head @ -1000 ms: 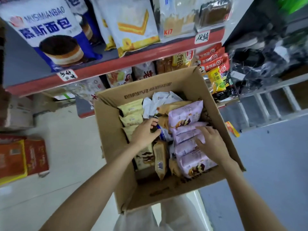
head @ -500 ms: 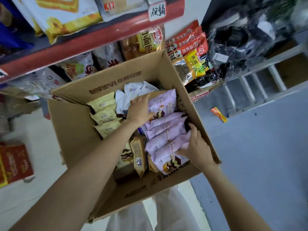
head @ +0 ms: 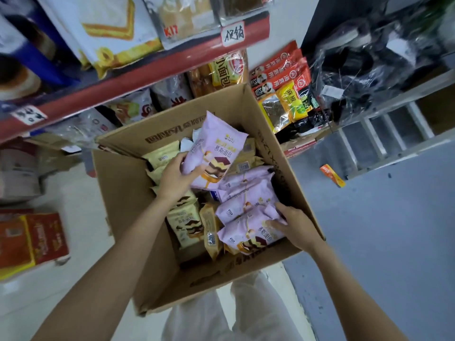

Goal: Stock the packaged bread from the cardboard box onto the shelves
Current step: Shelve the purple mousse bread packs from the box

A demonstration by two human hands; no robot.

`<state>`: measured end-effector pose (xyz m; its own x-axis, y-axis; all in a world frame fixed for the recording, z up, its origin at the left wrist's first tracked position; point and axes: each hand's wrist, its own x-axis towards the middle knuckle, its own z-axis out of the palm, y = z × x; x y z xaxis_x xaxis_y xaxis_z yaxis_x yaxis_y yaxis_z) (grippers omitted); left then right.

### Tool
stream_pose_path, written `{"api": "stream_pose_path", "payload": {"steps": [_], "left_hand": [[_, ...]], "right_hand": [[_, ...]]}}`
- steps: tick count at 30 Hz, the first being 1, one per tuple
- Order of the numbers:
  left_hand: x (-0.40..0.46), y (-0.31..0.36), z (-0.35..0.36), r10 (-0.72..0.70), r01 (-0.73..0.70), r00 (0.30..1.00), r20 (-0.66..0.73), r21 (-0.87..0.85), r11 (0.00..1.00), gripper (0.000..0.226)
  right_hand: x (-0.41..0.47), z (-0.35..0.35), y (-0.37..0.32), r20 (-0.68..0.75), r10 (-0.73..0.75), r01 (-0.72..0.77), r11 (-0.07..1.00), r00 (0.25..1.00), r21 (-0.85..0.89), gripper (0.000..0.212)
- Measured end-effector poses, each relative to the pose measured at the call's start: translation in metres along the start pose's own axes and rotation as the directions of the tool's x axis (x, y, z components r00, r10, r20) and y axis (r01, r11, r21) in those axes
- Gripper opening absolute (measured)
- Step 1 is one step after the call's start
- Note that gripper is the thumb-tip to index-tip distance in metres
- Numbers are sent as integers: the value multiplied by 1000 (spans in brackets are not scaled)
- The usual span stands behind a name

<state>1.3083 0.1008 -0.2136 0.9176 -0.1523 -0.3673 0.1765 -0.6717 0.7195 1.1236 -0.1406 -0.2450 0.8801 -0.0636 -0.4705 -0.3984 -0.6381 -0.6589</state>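
Item: purple bread pack (head: 214, 153), now lifted clear of cardboard box (head: 248, 112) in our left hand (head: 176, 177), fingers grasping it; right hand (head: 293, 226) pinches another purple pack (head: 248, 233). Shelving comes next.

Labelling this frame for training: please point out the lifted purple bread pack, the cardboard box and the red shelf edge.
lifted purple bread pack (head: 216, 148), head view, printed front.
cardboard box (head: 123, 193), head view, left inner wall.
red shelf edge (head: 138, 75), head view, front strip.

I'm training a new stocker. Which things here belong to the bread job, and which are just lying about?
Job:
- cardboard box
- purple bread pack held by left hand
- purple packs under right hand
- yellow packs
- red-edged shelf

Lying about:
- spice packets
- orange packet on the floor
- red cartons
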Motion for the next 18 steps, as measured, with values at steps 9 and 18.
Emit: {"api": "stream_pose_path", "payload": {"steps": [9, 18], "left_hand": [[-69, -4, -70, -230, 113, 961, -155, -540, 834, 12], [-129, -26, -147, -325, -83, 834, -446, -684, 725, 16]], "right_hand": [[-8, -37, -84, -380, -174, 169, 984, 908, -49, 4], [34, -40, -185, -285, -289, 332, 937, 914, 114, 10]]}}
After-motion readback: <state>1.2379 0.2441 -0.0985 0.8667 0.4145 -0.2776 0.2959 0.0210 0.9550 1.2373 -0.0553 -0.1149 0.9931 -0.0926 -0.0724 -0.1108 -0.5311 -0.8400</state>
